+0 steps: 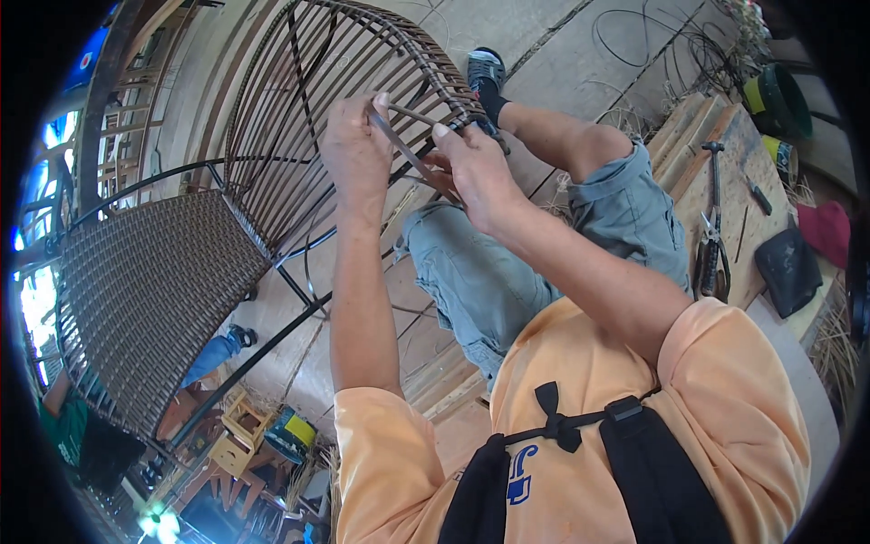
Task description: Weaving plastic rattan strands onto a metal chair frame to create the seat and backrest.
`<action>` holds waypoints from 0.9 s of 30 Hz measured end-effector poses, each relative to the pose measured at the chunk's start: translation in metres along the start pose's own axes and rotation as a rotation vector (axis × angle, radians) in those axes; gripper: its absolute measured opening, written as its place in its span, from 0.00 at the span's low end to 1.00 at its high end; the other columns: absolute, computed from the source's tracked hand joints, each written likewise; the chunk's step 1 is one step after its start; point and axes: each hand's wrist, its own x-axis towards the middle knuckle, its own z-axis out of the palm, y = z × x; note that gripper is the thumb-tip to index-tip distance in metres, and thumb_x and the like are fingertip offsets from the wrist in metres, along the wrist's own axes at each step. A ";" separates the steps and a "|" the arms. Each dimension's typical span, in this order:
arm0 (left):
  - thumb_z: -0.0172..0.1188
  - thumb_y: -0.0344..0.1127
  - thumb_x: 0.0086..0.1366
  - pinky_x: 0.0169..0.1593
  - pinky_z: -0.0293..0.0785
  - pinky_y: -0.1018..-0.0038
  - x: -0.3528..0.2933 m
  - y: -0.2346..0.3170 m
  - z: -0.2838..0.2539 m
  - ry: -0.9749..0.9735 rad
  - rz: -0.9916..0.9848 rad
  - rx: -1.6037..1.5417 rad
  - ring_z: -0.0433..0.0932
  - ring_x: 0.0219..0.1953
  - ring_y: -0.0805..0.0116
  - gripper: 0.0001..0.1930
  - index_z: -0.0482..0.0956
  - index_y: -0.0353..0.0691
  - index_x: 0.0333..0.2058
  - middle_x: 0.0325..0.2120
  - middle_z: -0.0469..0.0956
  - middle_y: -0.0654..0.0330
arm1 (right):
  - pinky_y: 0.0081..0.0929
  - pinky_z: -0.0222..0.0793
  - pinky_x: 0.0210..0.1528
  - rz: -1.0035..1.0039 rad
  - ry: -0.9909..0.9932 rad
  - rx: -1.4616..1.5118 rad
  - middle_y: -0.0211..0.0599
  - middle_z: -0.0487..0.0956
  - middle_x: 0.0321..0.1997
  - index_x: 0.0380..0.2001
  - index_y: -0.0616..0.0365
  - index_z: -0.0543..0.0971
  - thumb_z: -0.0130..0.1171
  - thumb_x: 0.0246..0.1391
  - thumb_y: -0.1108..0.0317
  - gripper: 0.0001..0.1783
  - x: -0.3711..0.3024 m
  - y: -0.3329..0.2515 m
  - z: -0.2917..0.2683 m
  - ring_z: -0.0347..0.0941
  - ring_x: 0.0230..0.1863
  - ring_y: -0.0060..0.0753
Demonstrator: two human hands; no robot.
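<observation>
A brown chair frame stands before me. One of its panels [154, 290] is tightly woven, while the fan-shaped panel [272, 118] has long brown strands stretched across with gaps between them. Brown wrapping covers the fan panel's curved rim [426, 43]. My left hand [357, 145] is raised in front of these strands, its fingers closed on a flat brown weaving strand [404, 149]. The strand runs in a loop across to my right hand [480, 177], which pinches it beside the lower end of the rim. My right palm side and some fingertips are hidden.
At right, a wooden bench [681, 189] carries a hammer [715, 168], pliers [708, 238] and a black cap [787, 272]. Behind it stands a dark bucket [787, 102]. Loose strands [625, 50] lie on the floor. At lower left are a small wooden stool [237, 444] and another person's blue-clad leg [211, 355].
</observation>
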 end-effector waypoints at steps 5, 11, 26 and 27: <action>0.56 0.36 0.60 0.28 0.69 0.65 -0.015 -0.006 -0.009 -0.001 -0.080 0.077 0.73 0.25 0.54 0.08 0.76 0.36 0.30 0.26 0.72 0.53 | 0.20 0.61 0.23 -0.074 0.118 0.241 0.30 0.70 0.25 0.32 0.61 0.69 0.50 0.56 0.65 0.09 0.009 0.010 0.010 0.62 0.22 0.19; 0.54 0.36 0.59 0.29 0.70 0.63 -0.060 0.003 -0.045 -0.135 -0.269 0.143 0.74 0.27 0.54 0.07 0.76 0.40 0.31 0.28 0.72 0.55 | 0.16 0.69 0.35 -0.135 0.107 0.150 0.30 0.73 0.31 0.36 0.60 0.69 0.47 0.59 0.68 0.07 0.009 0.013 0.008 0.67 0.30 0.18; 0.52 0.38 0.61 0.39 0.69 0.63 -0.028 0.002 -0.048 -0.583 -0.109 0.069 0.75 0.34 0.51 0.12 0.78 0.36 0.35 0.31 0.76 0.48 | 0.20 0.58 0.18 0.261 -0.080 -0.161 0.32 0.68 0.17 0.21 0.61 0.69 0.48 0.57 0.61 0.16 0.006 -0.028 -0.012 0.64 0.19 0.22; 0.50 0.35 0.61 0.39 0.70 0.61 -0.028 0.002 -0.056 -0.594 -0.046 0.070 0.75 0.33 0.51 0.11 0.78 0.37 0.35 0.31 0.76 0.49 | 0.21 0.50 0.14 0.369 -0.191 -0.231 0.25 0.65 0.15 0.21 0.56 0.72 0.48 0.57 0.60 0.15 0.000 -0.039 -0.022 0.56 0.15 0.16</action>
